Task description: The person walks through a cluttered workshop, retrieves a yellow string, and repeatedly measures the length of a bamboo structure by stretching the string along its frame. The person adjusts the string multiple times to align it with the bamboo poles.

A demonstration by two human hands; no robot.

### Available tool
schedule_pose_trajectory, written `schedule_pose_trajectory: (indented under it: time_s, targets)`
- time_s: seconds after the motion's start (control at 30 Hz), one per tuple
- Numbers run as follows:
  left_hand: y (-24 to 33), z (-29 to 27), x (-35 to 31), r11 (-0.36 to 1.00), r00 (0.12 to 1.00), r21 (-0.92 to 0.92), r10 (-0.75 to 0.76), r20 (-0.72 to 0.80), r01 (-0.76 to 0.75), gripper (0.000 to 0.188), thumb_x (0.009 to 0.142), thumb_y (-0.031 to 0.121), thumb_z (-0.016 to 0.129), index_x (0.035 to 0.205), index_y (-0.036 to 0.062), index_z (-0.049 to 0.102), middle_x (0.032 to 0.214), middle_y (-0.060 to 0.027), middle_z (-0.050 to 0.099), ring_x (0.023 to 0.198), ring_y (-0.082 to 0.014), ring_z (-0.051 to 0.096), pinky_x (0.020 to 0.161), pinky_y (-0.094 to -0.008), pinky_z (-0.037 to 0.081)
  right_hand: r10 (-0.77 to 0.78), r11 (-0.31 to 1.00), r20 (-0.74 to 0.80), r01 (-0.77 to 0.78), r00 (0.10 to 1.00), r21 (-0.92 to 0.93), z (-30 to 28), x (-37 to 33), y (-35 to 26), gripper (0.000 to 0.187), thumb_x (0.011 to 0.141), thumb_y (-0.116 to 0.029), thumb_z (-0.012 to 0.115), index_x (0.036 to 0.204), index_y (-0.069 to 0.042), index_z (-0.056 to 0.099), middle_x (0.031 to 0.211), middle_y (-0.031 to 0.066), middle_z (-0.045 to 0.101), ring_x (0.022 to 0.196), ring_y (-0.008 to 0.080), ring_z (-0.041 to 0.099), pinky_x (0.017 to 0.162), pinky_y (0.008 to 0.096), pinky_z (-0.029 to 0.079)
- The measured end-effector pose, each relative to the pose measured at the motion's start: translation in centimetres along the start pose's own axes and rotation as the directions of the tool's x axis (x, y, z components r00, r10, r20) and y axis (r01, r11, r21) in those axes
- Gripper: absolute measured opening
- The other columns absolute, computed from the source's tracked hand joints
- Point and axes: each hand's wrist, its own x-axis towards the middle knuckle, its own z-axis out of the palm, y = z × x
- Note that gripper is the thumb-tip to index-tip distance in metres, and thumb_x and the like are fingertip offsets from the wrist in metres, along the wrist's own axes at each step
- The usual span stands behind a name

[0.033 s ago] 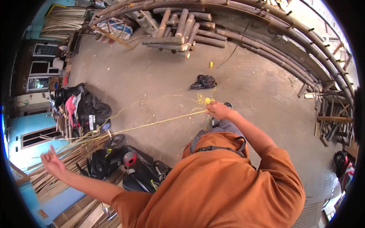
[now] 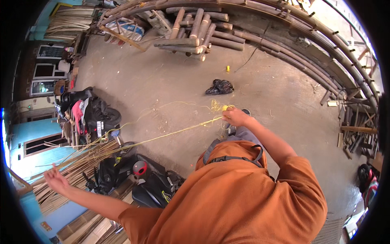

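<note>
In my right hand (image 2: 235, 116), closed in front of my waist, is thin yellow string (image 2: 178, 131). A loose yellow tangle (image 2: 215, 106) of it hangs just beyond those fingers. From there a taut length runs left to my left hand (image 2: 57, 179), stretched out at arm's length. The fingers of that hand are bent, one raised, and the string appears caught at them; the exact grip is too small to see. A second, slack strand curves above the taut one and meets it again at the left.
Parked motorbikes (image 2: 150, 183) stand below the string, beside long bamboo strips (image 2: 53, 199). A black plastic bag (image 2: 219, 87) and a small yellow object (image 2: 228, 68) lie on the concrete floor. Cut bamboo poles (image 2: 203, 36) are stacked ahead, and a long bamboo rack curves along the right.
The left hand has dropped slightly and its raised finger looks more bent. The slack strand now stretches farther in a smoother curve. My right hand has barely moved.
</note>
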Motion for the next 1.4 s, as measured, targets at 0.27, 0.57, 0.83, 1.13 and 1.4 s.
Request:
schedule_pose_trajectory:
  time_s: [0.27, 0.57, 0.83, 1.13, 1.4]
  targets:
    - [10.8, -25.5, 2.7, -0.047, 0.815, 0.884, 0.414, -0.406, 0.465, 0.015, 0.083, 0.012, 0.061, 0.070, 0.0043, 0.061, 0.066, -0.0101, 0.061, 0.056, -0.0232, 0.058, 0.046, -0.0336, 0.045, 0.346, 0.888, 0.119, -0.283, 0.931, -0.363, -2.1, 1.3, 12.3, 0.029, 0.094, -0.030, 0.051, 0.115, -0.015, 0.064, 0.124, 0.0129, 0.059, 0.121, 0.0350, 0.052, 0.097, 0.0533, 0.045]
    - [13.3, -31.5, -9.7, -0.287, 0.625, 0.556, 0.389, -0.677, 0.780, 0.030, 0.091, 0.024, 0.054, 0.076, 0.0079, 0.074, 0.072, -0.0065, 0.069, 0.065, -0.0193, 0.066, 0.052, -0.0355, 0.050, 0.693, 0.612, -0.222, -0.723, 0.686, -0.322, -15.5, -3.5, 24.8, 0.030, 0.095, -0.026, 0.049, 0.115, -0.008, 0.063, 0.134, 0.0148, 0.054, 0.125, 0.0359, 0.051, 0.100, 0.0583, 0.042]
    - [8.0, -8.9, -15.1, 0.540, 0.996, 0.839, 0.017, -0.086, 0.063, 0.032, 0.097, 0.023, 0.050, 0.122, 0.0055, 0.060, 0.094, -0.0038, 0.062, 0.072, -0.0121, 0.053, 0.058, -0.0257, 0.038, 0.619, 0.701, 0.382, -0.262, 0.686, -0.664, -18.2, -1.9, 21.1, 0.078, 0.073, -0.041, 0.076, 0.141, -0.017, 0.048, 0.142, 0.0097, 0.050, 0.133, 0.0302, 0.045, 0.107, 0.0520, 0.037]
    - [-4.5, 22.5, -31.9, 0.787, 0.336, 0.589, -0.514, 0.789, -0.181, 0.017, 0.093, 0.018, 0.065, 0.094, 0.0011, 0.068, 0.080, -0.0030, 0.065, 0.073, -0.0099, 0.057, 0.066, -0.0267, 0.046, -0.578, 0.674, 0.457, 0.081, 0.676, 0.734, -13.0, 4.4, -13.8, 0.050, 0.091, -0.046, 0.065, 0.121, -0.006, 0.058, 0.099, 0.0116, 0.068, 0.088, 0.0227, 0.063, 0.077, 0.0363, 0.050]
    - [-11.8, -7.6, -7.3, -0.040, 0.937, 0.953, -0.201, 0.287, -0.301, 0.028, 0.093, 0.025, 0.059, 0.102, -0.0009, 0.066, 0.095, -0.0188, 0.069, 0.086, -0.0384, 0.063, 0.080, -0.0416, 0.050, 0.015, 0.999, 0.255, -0.003, 0.967, -0.046, -17.4, 0.2, 3.9, 0.031, 0.093, -0.037, 0.059, 0.093, -0.007, 0.070, 0.111, 0.0168, 0.063, 0.109, 0.0335, 0.056, 0.093, 0.0416, 0.045]
